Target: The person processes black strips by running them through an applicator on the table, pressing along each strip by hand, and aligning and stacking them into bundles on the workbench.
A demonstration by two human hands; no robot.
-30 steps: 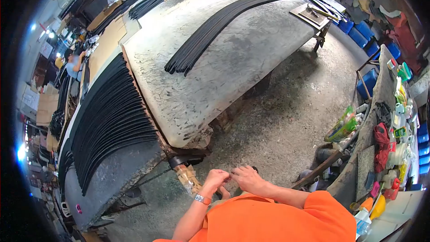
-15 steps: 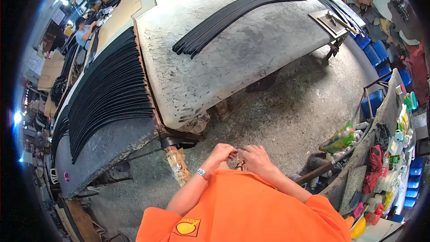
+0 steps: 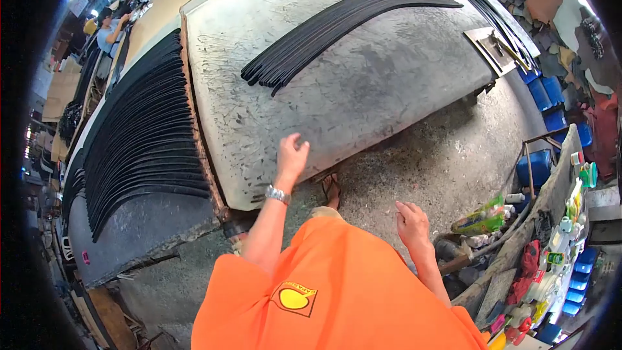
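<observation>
My left hand, with a metal watch on its wrist, is raised over the near edge of the pale worktable. Its fingers are apart and nothing shows in them. Farther back on that table lies a curved bundle of long black strips, out of reach of the hand's fingertips. Off to the right, my right hand hangs above the concrete floor, its fingers loosely bent and no object visible in it.
Many black strips lie side by side on a dark table at left. A metal-framed plate sits at the far right corner. Bottles and a green bag crowd the right side. One person works at the far left.
My hands were together in front of my body; now they are apart. The left has reached forward over the table, the right has moved rightward. My body has stepped closer to the table.
</observation>
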